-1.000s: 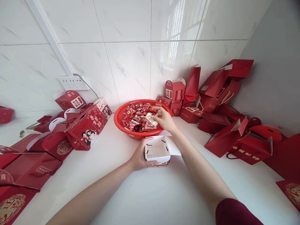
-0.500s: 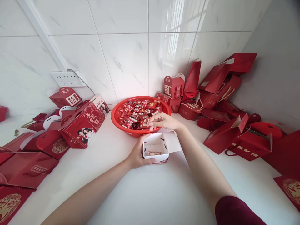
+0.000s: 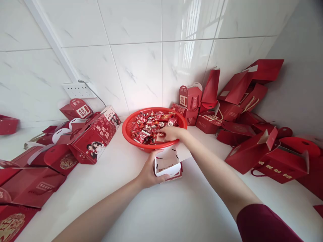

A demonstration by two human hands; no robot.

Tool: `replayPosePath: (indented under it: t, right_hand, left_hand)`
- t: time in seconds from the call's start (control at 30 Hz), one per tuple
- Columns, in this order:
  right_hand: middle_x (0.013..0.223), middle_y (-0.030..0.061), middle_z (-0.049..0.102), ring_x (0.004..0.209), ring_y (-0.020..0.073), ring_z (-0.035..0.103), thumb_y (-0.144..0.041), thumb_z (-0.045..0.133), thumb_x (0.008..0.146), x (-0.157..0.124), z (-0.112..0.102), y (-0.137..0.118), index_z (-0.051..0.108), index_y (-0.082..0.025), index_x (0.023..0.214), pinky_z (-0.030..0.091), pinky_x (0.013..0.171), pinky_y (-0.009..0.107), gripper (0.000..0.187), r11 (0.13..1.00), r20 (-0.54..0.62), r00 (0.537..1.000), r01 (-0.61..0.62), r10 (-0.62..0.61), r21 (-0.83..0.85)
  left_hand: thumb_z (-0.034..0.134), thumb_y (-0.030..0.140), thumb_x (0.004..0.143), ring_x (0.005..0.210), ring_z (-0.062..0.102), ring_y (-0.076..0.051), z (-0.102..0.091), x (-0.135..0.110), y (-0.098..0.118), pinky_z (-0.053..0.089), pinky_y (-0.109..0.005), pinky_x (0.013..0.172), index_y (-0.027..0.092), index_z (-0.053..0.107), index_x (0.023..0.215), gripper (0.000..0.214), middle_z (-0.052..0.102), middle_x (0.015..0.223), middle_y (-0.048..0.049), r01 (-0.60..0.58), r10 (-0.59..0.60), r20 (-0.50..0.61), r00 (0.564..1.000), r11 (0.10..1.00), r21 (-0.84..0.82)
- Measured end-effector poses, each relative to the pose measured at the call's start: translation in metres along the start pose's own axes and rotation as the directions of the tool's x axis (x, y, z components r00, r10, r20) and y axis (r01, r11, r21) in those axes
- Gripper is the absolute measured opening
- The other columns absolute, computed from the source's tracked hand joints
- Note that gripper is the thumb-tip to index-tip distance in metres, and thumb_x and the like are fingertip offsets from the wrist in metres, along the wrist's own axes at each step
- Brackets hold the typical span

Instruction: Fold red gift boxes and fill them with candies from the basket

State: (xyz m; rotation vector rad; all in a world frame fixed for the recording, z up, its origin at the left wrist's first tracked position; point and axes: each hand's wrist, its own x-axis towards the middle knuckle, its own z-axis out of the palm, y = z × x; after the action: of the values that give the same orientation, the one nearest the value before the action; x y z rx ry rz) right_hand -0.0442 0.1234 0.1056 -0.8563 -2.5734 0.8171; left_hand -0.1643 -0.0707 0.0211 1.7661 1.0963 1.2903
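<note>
A small white-lined box [image 3: 168, 174], printed red outside, stands open and tilted toward me, with a candy in a patterned wrapper [image 3: 166, 168] at its bottom. My left hand [image 3: 150, 171] is closed around its left side, thumb along the front wall. Its white lid flap [image 3: 185, 153] sticks out to the right beneath my right forearm. Just behind the box is a red plastic basket [image 3: 127, 136] heaped with red-wrapped candies [image 3: 148, 125]. My right hand [image 3: 173, 133] dips into the pile at the front right, fingers curled together. Its fingertips are hidden among the wrappers.
Red gift boxes [image 3: 93, 137] crowd the left side of the white table [image 3: 121, 208]. More red boxes [image 3: 242, 141], some with rope handles, are heaped on the right. A tiled wall [image 3: 136, 74] with a socket strip [image 3: 79, 90] stands behind.
My right hand has moved down from just above the basket's front edge into the candies. My left hand still holds the box, now tipped slightly more. The whole view has shifted a little.
</note>
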Motion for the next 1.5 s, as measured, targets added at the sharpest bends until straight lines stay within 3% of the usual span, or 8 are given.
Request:
replayPosePath:
  t: [0.1,0.2,0.37,0.67,0.9,1.07,1.3,1.5]
  right_hand:
    - [0.091,0.0083,0.073,0.087,0.027,0.065,-0.013,0.068,0.073,-0.004,0.001,0.003,0.072,-0.019,0.084,0.047,0.08,0.034,0.013,0.999,-0.093,0.995,0.035,-0.036,-0.009]
    - [0.102,0.0074,0.07,0.094,0.0242,0.063,-0.03,0.062,0.086,-0.014,0.0,0.009,0.066,-0.017,0.101,0.046,0.086,0.035,0.02,0.989,-0.27,0.96,0.107,-0.077,0.099]
    - [0.098,0.0037,0.067,0.086,0.0188,0.062,-0.048,0.066,0.085,-0.024,-0.006,0.016,0.063,-0.018,0.107,0.049,0.08,0.031,0.038,0.788,-0.27,0.952,0.274,-0.143,0.551]
    - [0.076,-0.0008,0.058,0.066,0.0123,0.052,-0.054,0.073,0.079,-0.029,-0.012,0.021,0.061,-0.019,0.082,0.043,0.065,0.024,0.037,0.584,-0.304,0.949,0.292,-0.08,0.757]
    - [0.06,-0.0034,0.049,0.052,0.0096,0.041,-0.059,0.074,0.076,-0.032,-0.013,0.023,0.056,-0.018,0.068,0.034,0.052,0.023,0.045,0.553,-0.265,0.964,0.231,-0.02,0.801]
    - [0.058,-0.0041,0.045,0.05,0.0081,0.038,-0.054,0.073,0.08,-0.032,-0.013,0.022,0.053,-0.018,0.064,0.031,0.051,0.022,0.044,0.53,-0.278,0.959,0.263,-0.053,0.806]
    - [0.053,-0.0052,0.045,0.043,0.0077,0.038,-0.055,0.073,0.079,-0.032,-0.012,0.021,0.051,-0.019,0.063,0.032,0.044,0.022,0.045,0.554,-0.307,0.951,0.269,-0.026,0.788]
    - [0.06,-0.0023,0.059,0.043,0.0123,0.051,-0.057,0.075,0.074,-0.032,-0.012,0.022,0.061,-0.02,0.08,0.044,0.043,0.026,0.04,0.59,-0.279,0.96,0.242,-0.029,0.77]
  left_hand:
    - [0.081,0.037,0.069,0.126,0.049,-0.036,0.001,0.0,-0.002,0.04,-0.055,0.105,0.024,0.034,0.138,0.085,0.05,0.136,-0.0139,0.007,-0.006,0.012,1.0,0.998,-0.061]
    - [0.083,0.034,0.067,0.126,0.049,-0.036,0.002,0.001,-0.003,0.04,-0.056,0.105,0.025,0.035,0.137,0.086,0.05,0.135,-0.0131,0.0,0.0,0.006,1.0,0.996,-0.089]
    - [0.084,0.03,0.065,0.127,0.049,-0.036,0.004,0.002,-0.004,0.043,-0.056,0.103,0.026,0.034,0.138,0.089,0.047,0.137,-0.0139,0.025,-0.02,0.038,0.999,0.99,-0.141]
    - [0.085,0.037,0.065,0.126,0.048,-0.035,0.002,0.003,-0.004,0.042,-0.055,0.105,0.026,0.036,0.139,0.09,0.046,0.136,-0.0129,0.007,-0.006,0.015,1.0,0.998,-0.063]
    - [0.09,0.042,0.053,0.123,0.051,-0.039,0.004,-0.014,-0.012,0.04,-0.06,0.104,0.033,0.054,0.125,0.081,0.049,0.132,-0.0121,-0.428,0.415,0.123,0.902,0.819,0.382]
    - [0.087,0.046,0.058,0.113,0.059,-0.033,0.012,-0.026,-0.017,0.039,-0.061,0.104,0.038,0.062,0.108,0.056,0.054,0.124,-0.0058,-0.557,0.513,0.22,0.83,0.738,0.381]
    - [0.086,0.056,0.051,0.119,0.05,-0.04,0.009,-0.014,-0.011,0.045,-0.057,0.097,0.033,0.035,0.145,0.109,0.047,0.13,-0.0138,-0.429,0.434,0.04,0.9,0.863,0.268]
    - [0.078,0.058,0.065,0.119,0.052,-0.037,0.008,-0.005,-0.006,0.043,-0.053,0.101,0.026,0.037,0.143,0.094,0.049,0.131,-0.0135,-0.112,0.11,-0.056,0.992,0.993,-0.046]
